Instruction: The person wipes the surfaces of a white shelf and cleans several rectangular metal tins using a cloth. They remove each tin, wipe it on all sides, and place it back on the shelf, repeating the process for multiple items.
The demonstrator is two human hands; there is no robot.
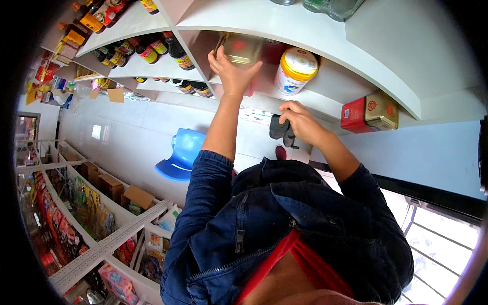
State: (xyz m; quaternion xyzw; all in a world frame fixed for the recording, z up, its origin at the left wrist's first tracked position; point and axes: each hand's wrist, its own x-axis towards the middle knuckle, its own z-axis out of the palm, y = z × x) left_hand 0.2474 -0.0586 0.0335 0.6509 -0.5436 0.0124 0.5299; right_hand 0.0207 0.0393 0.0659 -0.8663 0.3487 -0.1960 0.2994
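My left hand (232, 74) reaches into a white shelf compartment, its fingers spread around a gold-topped tin (242, 47); the tin's lower part is partly hidden by the hand. My right hand (301, 120) pinches a dark grey cloth (280, 127), which hangs below the shelf edge. Right of the tin stands a white tub with a yellow lid rim (295, 72). Behind them is a red container (273, 51), mostly in shadow. Another red and gold tin (370, 112) stands at the right end of the shelf.
Dark sauce bottles (145, 51) fill the shelves at left. Glass jars (335, 7) stand on the shelf above. A blue plastic stool (183, 152) is on the tiled floor, left of my body. Shelves of packaged goods (91, 206) run along the lower left.
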